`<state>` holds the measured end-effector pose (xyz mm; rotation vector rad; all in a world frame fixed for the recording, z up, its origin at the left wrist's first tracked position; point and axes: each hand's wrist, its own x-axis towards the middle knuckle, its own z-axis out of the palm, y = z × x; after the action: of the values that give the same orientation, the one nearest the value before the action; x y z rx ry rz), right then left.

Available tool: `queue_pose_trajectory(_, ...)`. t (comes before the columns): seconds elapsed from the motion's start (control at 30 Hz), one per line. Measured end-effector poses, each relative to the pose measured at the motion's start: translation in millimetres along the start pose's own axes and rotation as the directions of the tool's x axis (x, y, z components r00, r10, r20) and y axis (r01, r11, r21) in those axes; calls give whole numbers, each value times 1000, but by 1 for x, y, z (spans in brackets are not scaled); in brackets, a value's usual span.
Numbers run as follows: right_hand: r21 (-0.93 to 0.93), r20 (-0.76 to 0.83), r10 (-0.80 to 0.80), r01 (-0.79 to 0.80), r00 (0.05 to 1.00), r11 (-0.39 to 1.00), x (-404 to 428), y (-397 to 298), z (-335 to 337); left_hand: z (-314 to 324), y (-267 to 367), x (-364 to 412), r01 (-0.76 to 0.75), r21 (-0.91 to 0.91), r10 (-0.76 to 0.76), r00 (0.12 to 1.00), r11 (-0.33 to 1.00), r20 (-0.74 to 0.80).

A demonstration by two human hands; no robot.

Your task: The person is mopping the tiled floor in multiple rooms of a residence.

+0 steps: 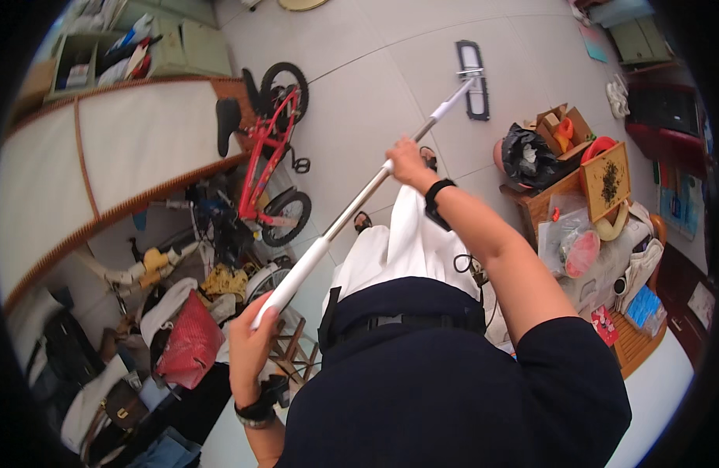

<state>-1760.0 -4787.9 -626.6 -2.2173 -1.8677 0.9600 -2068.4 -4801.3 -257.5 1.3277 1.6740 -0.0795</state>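
A flat floor mop spans the view diagonally. My left hand (251, 336) is closed around the white grip at the upper end of the mop handle (304, 266). Farther along, my right hand (407, 161) grips the metal pole near a white collar. The rectangular mop head (473, 81), with a dark fringed edge, lies on the pale tiled floor (371, 88) ahead of my feet. Both wrists wear dark bands.
On the left, a red child's bicycle (260, 158) stands beside a long covered table (143, 146), with bags and clutter below. To the right are a black plastic bag (529, 155), a cardboard box (573, 126) and a wooden bench (634, 336) bearing various items.
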Motion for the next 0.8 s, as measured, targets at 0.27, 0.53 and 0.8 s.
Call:
queue_pose_trajectory(0.27,206,-204,-356,396,912,895,-56,-315,98,-159,-164,-167,265,-10,-222,787,964,-575)
queue_pose_trajectory(0.53,379,-79,-571,555,817,741,-140,-409,113,-232,-138,-242,372,243,-50,629,896,-776)
queue_pose_trajectory(0.8,251,113,-482,444,869,860,-162,-276,60,-189,-139,-193,209,209,-67,843,955,-534)
